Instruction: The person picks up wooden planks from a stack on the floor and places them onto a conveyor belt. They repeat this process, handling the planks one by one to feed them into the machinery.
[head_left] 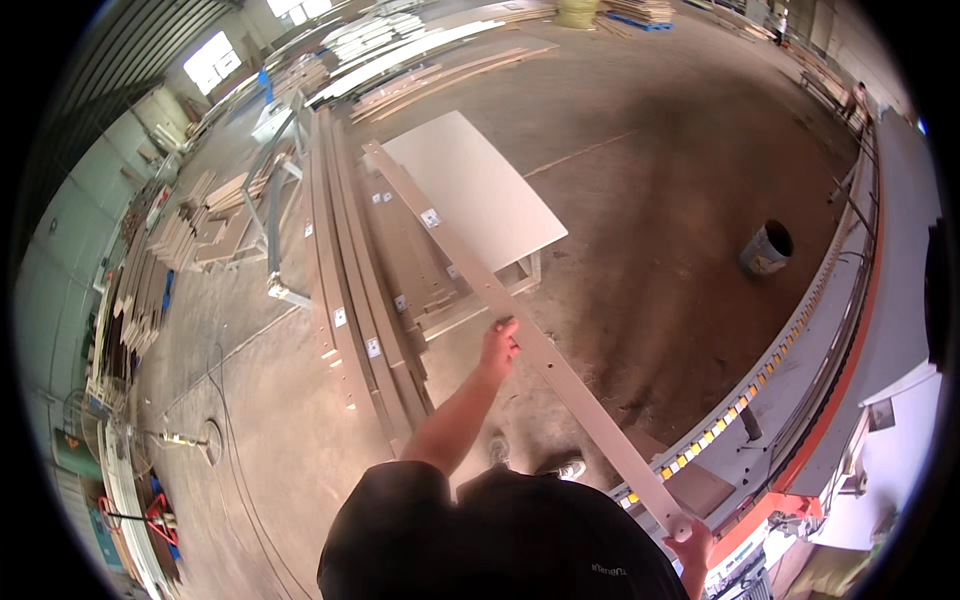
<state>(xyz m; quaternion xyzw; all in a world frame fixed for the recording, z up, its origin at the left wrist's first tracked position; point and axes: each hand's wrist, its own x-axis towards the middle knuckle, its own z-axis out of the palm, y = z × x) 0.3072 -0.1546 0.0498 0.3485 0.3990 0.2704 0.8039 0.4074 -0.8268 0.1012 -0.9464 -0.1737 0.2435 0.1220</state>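
A long, narrow brown board (590, 414) with drilled holes and a white label slants from the upper left down to the lower right in front of me. My left hand (499, 348) grips its left edge near the middle, fingers closed around it. At the near end, my right hand (692, 546) holds the board by its tip. The far end reaches over a pile of similar labelled boards (377, 347) and beside a pale panel (470, 185) lying on a low stand.
To my right runs a long machine (800, 400) with a yellow-and-white segmented edge strip. A bucket (768, 250) stands on the floor beyond. At left are a metal frame (272, 230), a pedestal fan (212, 442), a cable and stacked boards. More stacks (380, 40) lie far back.
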